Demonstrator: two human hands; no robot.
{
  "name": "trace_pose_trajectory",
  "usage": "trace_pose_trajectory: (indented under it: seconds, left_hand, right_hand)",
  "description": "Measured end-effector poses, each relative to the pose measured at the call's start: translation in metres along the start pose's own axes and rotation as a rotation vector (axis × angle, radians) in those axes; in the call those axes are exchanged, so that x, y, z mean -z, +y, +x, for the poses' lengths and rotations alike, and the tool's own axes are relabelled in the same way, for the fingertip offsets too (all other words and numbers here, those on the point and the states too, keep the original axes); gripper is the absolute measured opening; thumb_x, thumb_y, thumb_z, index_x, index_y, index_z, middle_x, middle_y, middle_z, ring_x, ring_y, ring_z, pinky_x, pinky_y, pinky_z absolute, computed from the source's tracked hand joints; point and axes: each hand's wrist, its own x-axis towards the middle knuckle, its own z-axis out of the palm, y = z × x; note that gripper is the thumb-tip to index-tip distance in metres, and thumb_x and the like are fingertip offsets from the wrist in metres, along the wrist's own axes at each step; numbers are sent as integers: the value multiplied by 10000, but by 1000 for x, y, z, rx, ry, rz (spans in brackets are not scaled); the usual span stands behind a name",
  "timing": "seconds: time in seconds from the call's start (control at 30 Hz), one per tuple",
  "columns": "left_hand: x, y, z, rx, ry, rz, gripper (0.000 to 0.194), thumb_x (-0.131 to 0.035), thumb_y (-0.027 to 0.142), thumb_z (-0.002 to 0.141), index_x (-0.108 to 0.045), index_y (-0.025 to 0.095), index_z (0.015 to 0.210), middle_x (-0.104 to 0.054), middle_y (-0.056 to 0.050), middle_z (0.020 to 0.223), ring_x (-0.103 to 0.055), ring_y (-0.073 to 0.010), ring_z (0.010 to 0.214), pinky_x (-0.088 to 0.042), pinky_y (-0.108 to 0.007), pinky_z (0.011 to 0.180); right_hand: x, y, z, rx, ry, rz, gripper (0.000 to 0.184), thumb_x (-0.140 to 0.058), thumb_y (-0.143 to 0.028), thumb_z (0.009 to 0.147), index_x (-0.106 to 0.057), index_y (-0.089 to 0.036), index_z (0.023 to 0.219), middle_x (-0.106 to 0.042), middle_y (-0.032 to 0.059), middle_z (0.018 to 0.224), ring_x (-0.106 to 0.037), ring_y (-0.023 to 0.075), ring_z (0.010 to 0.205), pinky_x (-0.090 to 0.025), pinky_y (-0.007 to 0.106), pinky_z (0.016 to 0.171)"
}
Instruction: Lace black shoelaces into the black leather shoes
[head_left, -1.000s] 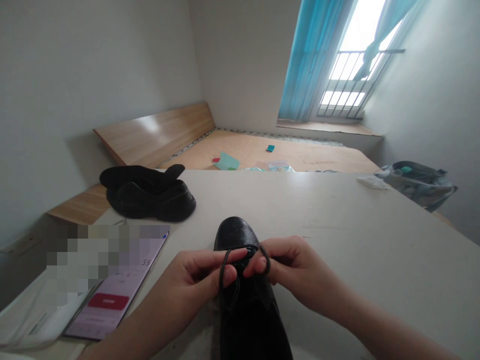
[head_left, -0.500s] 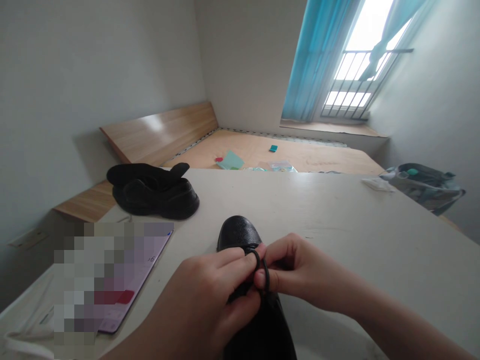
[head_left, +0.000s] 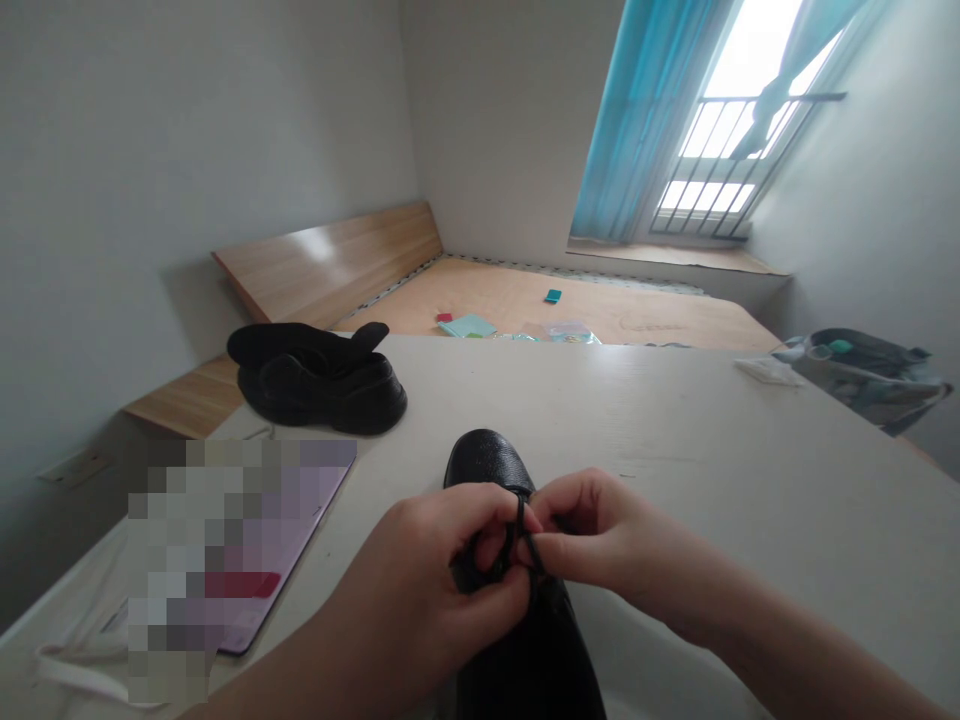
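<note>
A black leather shoe (head_left: 487, 460) lies on the white table, its toe pointing away from me. Above its front, a black shoelace (head_left: 520, 510) forms loops between my fingers. My left hand (head_left: 435, 570) is closed on the lace, thumb and forefinger curled around a loop. From the other side, my right hand (head_left: 592, 525) pinches the same lace, its fingertips meeting those of the left. Both hands partly cover the shoe's middle, so the lace's holes and any knot are hidden.
Another black shoe (head_left: 319, 380) with a raised strap or tongue stands at the back left. A tablet-like device (head_left: 300, 540), partly pixelated, lies left with a white cable (head_left: 82, 675). Beyond the white table (head_left: 675, 430) is a bed (head_left: 637, 310); a bag (head_left: 870, 375) sits at right.
My left fingers have opened out around the lace, and its loop now stands more upright between both hands. The whole view has shifted slightly, moving the scene to the right.
</note>
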Motion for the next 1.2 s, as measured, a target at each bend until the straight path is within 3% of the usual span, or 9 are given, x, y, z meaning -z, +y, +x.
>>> trace_pose_trajectory:
  seconds: [0.13, 0.33, 0.5, 0.7, 0.93, 1.03, 1.2]
  left_hand:
    - [-2, 4, -3, 8, 18, 35, 71, -564, 187, 738, -530, 204, 678, -526, 67, 592, -472, -84, 517, -316, -200, 486]
    - [-3, 2, -6, -71, 64, 140, 98, -569, 162, 751, -510, 202, 683, -553, 67, 608, -503, -85, 531, -318, -203, 495]
    - [0, 0, -8, -54, 95, 174, 144, -606, 216, 811, -540, 199, 685, -577, 58, 619, -521, -94, 545, -331, -211, 501]
    - [5, -4, -6, -48, 68, 97, 66, -613, 245, 852, -675, 225, 847, -623, 39, 697, -580, -110, 617, -399, -213, 556]
    - [-2, -9, -9, -217, 156, 110, 202, -567, 165, 872, -691, 214, 1023, -650, 12, 815, -612, -107, 685, -461, -198, 595]
    - [-3, -10, -7, -250, 179, 67, 265, -537, 101, 858, -678, 243, 1031, -650, 18, 917, -624, -96, 736, -482, -189, 647]
    - [-1, -13, -5, -252, 185, 55, 171, -529, 97, 886, -623, 235, 919, -644, 31, 907, -622, -95, 775, -465, -192, 672]
  right_hand:
    - [-2, -1, -1, -2, 0, -23, 149, -710, -274, 679, -634, -148, 659, -474, -43, 577, -344, 83, 555, -215, 228, 496]
    - [-3, -2, -1, 10, -7, -40, 193, -731, -312, 681, -646, -139, 665, -473, -41, 574, -338, 82, 547, -210, 233, 494]
    - [-2, -5, -2, 22, 26, -21, 243, -736, -343, 679, -603, -146, 632, -483, -34, 568, -356, 89, 552, -243, 234, 511]
    - [3, 0, 3, 62, -16, -21, 245, -736, -347, 705, -591, -152, 677, -447, -41, 597, -349, 94, 576, -241, 230, 521]
    - [4, 4, 5, 32, -27, 40, 334, -783, -438, 685, -611, -152, 687, -451, -36, 634, -343, 99, 614, -248, 229, 544]
    - [3, 4, 4, 5, -39, 39, 294, -778, -385, 695, -603, -149, 707, -408, -52, 616, -311, 88, 598, -215, 222, 525]
    - [3, 5, 2, -2, -55, -5, 204, -723, -289, 742, -576, -152, 710, -365, -67, 589, -267, 76, 563, -175, 226, 496]
